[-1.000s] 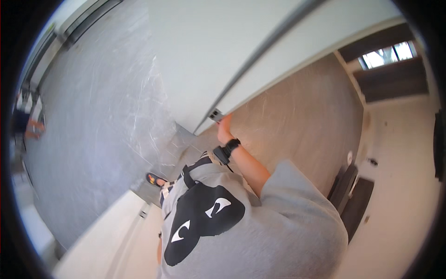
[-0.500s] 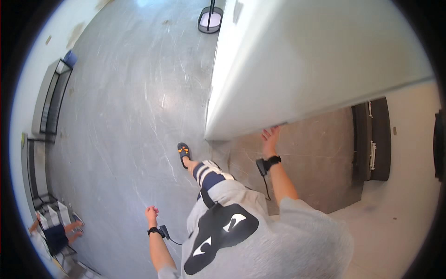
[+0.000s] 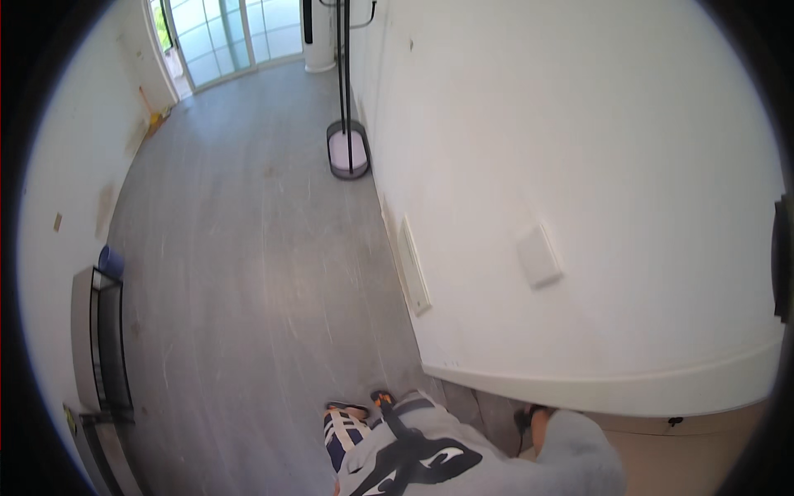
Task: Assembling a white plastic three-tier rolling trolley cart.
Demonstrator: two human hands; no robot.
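My right forearm (image 3: 539,431) reaches forward to the edge of the white wall (image 3: 662,289), with a black wrist strap (image 3: 524,418) round it. Behind that edge my right hand is hidden, so neither its fingers nor anything they touch can be seen. My left hand is out of view. On the wall above the right arm sits a square white plate (image 3: 539,256), slightly blurred. A long, narrow white panel (image 3: 413,266) is set lower on the same wall.
Grey floor (image 3: 265,248) stretches ahead to glass sliding doors (image 3: 223,37). A black-framed stand (image 3: 348,153) stands along the right wall. At the left wall are a low black-framed rack (image 3: 107,347) and a blue bin (image 3: 111,261).
The view has swung up and to the right, bringing the glass doors and wall plate in. My left hand has left the picture. My right hand has gone behind the wall edge.
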